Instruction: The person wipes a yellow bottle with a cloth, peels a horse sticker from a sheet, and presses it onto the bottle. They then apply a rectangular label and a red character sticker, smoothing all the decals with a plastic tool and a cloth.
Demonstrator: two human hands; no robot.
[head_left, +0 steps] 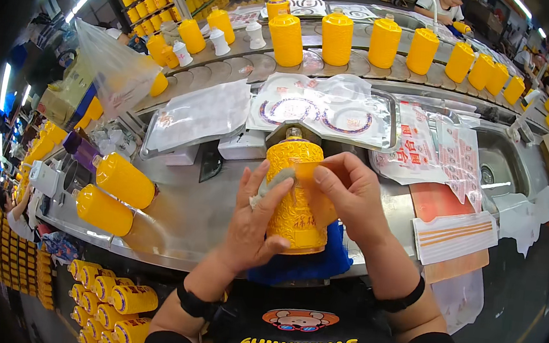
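In front of me a yellow bottle (295,229) with a raised pattern and red characters lies with its neck pointing away, its base end over a blue cloth (329,258). My left hand (247,224) is at the bottle's left side, a greyish pad (277,179) pressed between its fingers and the surface; whether it is sponge or cloth, I cannot tell. On the other side, my right hand (358,198) pinches a thin, see-through yellow-orange sheet (315,191), which lies partly over the bottle's right side.
Two yellow bottles (123,181) lie at the left. Trays with printed decal sheets (319,110) are beyond the bottle. Further back, yellow bottles (385,44) stand along a conveyor (251,68). A sink (493,168) and striped strips (455,236) are at the right. People sit across.
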